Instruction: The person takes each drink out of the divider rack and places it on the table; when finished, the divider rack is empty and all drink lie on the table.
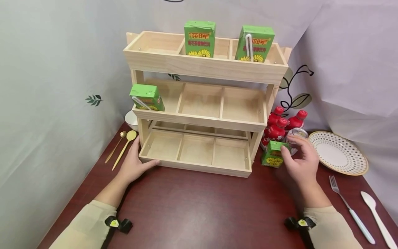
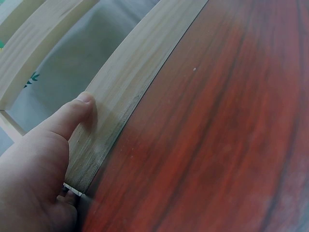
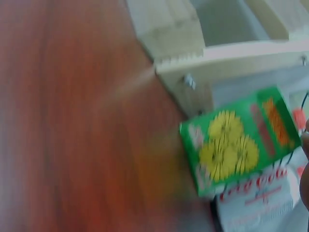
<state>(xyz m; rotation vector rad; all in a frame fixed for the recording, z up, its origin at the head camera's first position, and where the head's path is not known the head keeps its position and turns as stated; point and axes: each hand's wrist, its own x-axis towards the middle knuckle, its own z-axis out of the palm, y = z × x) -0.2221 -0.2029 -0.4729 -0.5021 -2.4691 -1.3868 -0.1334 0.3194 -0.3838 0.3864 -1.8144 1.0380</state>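
Note:
A three-tier wooden shelf (image 1: 199, 167) stands on the table, divided into compartments. My left hand (image 1: 136, 164) holds its lower left corner, the thumb on the front board (image 2: 130, 82) and the other fingers round the side, mostly hidden. My right hand (image 1: 301, 159) is at a green drink carton (image 1: 273, 157) right of the shelf; its thumb and curved fingers are near the carton's upper right corner, apart from each other. In the right wrist view, the carton (image 3: 236, 140) shows yellow flowers. Two similar cartons (image 1: 199, 39) stand on the top tier, one carton (image 1: 147, 98) at the middle tier's left.
Red-capped bottles (image 1: 276, 129) and a silver can (image 1: 298, 132) stand behind the right-hand carton. Farther right are a patterned plate (image 1: 334, 152), a fork (image 1: 351, 207) and a white spoon (image 1: 377, 216). A white bowl (image 1: 131, 120) and two golden spoons (image 1: 124, 150) lie left of the shelf.

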